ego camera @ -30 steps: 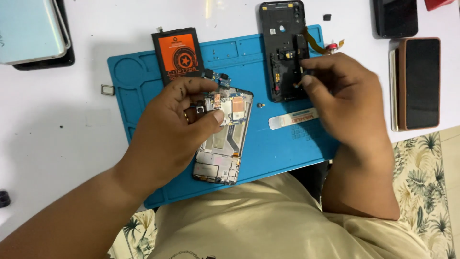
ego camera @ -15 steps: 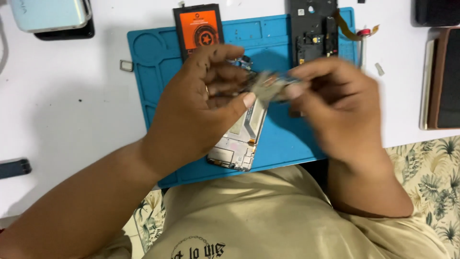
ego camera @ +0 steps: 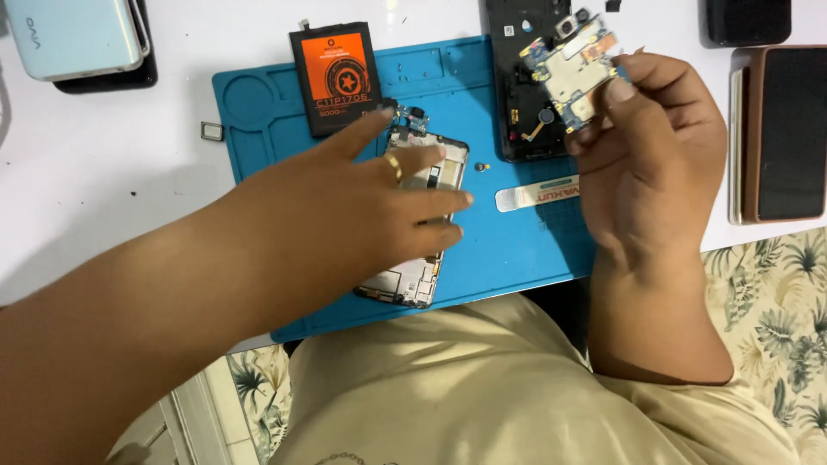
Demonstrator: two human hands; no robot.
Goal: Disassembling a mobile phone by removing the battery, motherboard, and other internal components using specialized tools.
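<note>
A: Right hand (ego camera: 650, 164) is up over the mat's (ego camera: 258, 95) far right corner, fingers pinched on a circuit board (ego camera: 575, 69), lifted clear.

B: And the left hand (ego camera: 362, 202)?

A: Flat, fingers spread and loose, pressing on the opened phone frame (ego camera: 431, 172) in the middle of the mat. Gripping nothing.

B: What's around it?

A: Battery (ego camera: 334, 77) at the mat's top edge, just beyond the fingertips. A black back shell (ego camera: 517, 95) lies under the board. A metal pry tool (ego camera: 538, 194) sits between the hands.
</note>
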